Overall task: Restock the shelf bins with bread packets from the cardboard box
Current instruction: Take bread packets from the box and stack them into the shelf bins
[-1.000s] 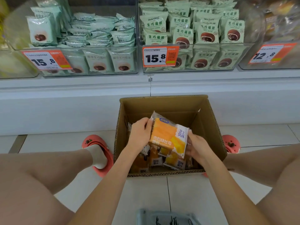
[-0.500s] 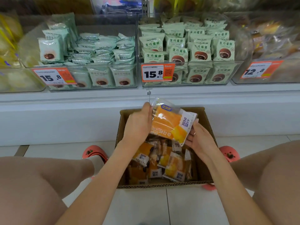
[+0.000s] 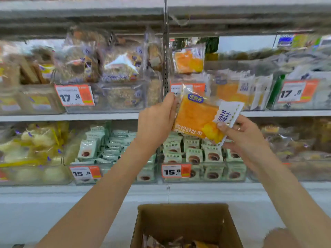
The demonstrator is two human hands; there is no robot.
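An orange and white bread packet (image 3: 197, 117) is held up in front of the shelves. My left hand (image 3: 155, 120) grips its left edge and my right hand (image 3: 245, 135) pinches its lower right corner. Behind it, on the upper shelf, a clear bin (image 3: 232, 92) holds matching orange packets, with one more orange packet (image 3: 189, 59) standing above. The open cardboard box (image 3: 186, 221) sits on the floor below my arms, with a few packets (image 3: 179, 244) showing at the bottom edge.
Lower shelf bins hold several pale green snack packets (image 3: 195, 154). Orange price tags read 17.8 (image 3: 74, 95) and 15.8 (image 3: 176, 170). A metal shelf upright (image 3: 165, 51) runs down the middle. Other bagged breads (image 3: 100, 68) fill the upper left bins.
Both hands have lifted the bread packet out of the box and up to the level of the upper shelf. My view has tilted upward, so the box now sits at the bottom.
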